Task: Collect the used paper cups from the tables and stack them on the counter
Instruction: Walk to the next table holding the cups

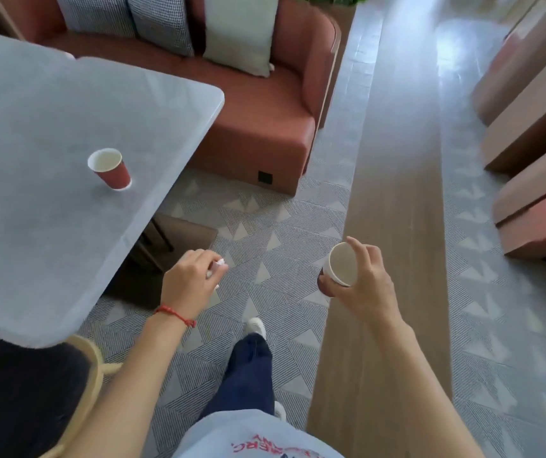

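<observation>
Cups first: one red paper cup stands upright on the grey desk, near the desk's right-hand edge, its white inside showing and nothing else on the surface around it. A second paper cup is off the desk, carried in the right hand over the patterned carpet. This cup is tipped so its open mouth faces the camera; the thumb sits low on its dark outer wall and the other fingers curl over the far rim, gripping it.

To the left of that, the left hand hangs just off the desk's near corner, its fingers closed around a small crumpled white scrap that pokes out at the fingertips. What the scrap is cannot be told. A red string bracelet circles the left wrist.

Below the hands, a leg in dark blue trousers ends in a white shoe planted on the carpet, and a pale shirt with red lettering fills the bottom edge.

Beyond the desk, a terracotta sofa carries checked and pale cushions. A strip of wooden flooring runs alongside the carpet on the right, with more seating past it. A chair with a light wooden frame sits at the lower left, tucked by the desk.
</observation>
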Tool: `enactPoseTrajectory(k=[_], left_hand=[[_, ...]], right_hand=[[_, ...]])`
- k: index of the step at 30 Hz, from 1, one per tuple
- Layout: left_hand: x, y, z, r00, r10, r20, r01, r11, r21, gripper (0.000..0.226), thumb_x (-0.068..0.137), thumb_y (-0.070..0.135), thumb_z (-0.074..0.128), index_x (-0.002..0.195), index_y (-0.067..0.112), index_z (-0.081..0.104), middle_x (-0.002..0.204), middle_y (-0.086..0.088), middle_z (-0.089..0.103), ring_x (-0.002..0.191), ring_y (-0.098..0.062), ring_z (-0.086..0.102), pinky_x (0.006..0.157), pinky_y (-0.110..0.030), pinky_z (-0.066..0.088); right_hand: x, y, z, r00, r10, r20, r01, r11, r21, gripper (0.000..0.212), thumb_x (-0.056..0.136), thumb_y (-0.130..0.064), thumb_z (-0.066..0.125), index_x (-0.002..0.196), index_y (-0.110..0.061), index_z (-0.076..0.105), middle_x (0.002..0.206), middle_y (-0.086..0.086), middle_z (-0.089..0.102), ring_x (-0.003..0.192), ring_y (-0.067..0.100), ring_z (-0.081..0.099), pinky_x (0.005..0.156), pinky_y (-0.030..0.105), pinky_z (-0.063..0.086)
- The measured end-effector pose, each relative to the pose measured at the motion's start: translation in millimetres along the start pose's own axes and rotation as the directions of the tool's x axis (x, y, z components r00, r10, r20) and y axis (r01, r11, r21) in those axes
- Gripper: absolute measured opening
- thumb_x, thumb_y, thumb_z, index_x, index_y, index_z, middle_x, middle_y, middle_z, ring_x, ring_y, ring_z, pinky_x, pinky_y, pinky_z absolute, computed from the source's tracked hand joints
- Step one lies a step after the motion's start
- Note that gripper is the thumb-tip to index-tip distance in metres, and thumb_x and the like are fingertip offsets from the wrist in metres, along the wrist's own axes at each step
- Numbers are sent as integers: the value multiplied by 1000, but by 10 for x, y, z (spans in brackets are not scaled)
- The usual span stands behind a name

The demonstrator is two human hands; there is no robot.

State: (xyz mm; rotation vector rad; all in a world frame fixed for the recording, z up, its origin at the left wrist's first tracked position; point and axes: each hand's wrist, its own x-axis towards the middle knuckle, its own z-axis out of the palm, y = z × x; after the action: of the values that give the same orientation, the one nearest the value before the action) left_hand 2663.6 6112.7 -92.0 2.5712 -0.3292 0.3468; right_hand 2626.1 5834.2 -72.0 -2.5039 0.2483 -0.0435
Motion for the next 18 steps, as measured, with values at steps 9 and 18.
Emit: enactPoseTrajectory(k=[9, 18], left_hand=[[1168, -662, 143, 977, -203, -66, 205, 979, 17, 11, 73, 4, 74, 78, 1, 66, 73, -13, 65, 67, -29, 60, 54, -34, 50], [1626, -1345, -70, 882, -426, -203, 447, 892, 72, 11, 73, 5, 74, 79, 1, 66, 72, -15, 64, 63, -30, 60, 52, -29, 46]], right_hand=[[1701, -511, 312, 977, -182, 110, 185, 983, -19, 81, 71, -46, 73, 137, -23, 32, 131, 3, 39, 106, 24, 50, 78, 34, 40], [2901, -1350, 828, 863, -429, 266, 432, 901, 49, 81, 70, -45, 74, 136, -24, 33, 128, 1, 38, 104, 20, 49, 75, 31, 44]])
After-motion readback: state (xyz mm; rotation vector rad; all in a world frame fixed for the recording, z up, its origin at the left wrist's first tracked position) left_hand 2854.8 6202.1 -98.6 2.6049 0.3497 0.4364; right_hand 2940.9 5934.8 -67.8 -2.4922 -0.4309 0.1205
